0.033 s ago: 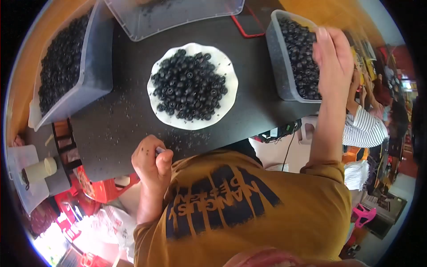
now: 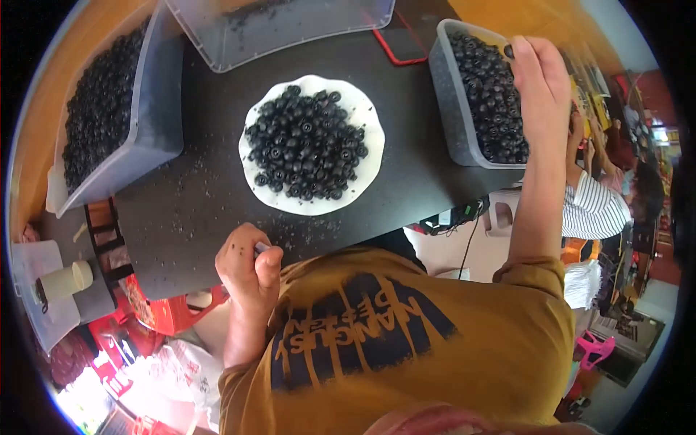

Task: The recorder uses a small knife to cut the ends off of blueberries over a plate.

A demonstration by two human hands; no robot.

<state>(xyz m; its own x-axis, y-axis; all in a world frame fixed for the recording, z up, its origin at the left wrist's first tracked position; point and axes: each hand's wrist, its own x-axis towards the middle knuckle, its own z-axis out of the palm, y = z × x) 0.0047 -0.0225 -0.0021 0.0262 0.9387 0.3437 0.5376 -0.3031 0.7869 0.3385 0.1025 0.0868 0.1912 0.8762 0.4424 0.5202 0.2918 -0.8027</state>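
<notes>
Just inside the table's near edge, my left hand (image 2: 246, 262) is closed round a small pale grey object (image 2: 261, 249), mostly hidden by the fingers. My right hand (image 2: 540, 80) pinches a small black round piece (image 2: 509, 51) over the far right part of a clear plastic tub (image 2: 455, 116). That tub is full of similar black round pieces (image 2: 489, 94), some with ring-shaped marks; whether they are berries or beads I cannot tell. A white scalloped plate (image 2: 370, 163) in the middle of the table holds a heap of them (image 2: 308, 141).
A larger clear tub (image 2: 156, 94) at the left is filled with dark pieces. Another clear tub (image 2: 290, 36) lies at the back, beside a red-edged phone (image 2: 401, 43). Dark crumbs dot the table (image 2: 167, 246). A person in a striped sleeve (image 2: 598, 206) is at the right.
My right hand has risen slightly, and a black round piece now shows at its fingertips. My left hand keeps its grip. The view has shifted a little.
</notes>
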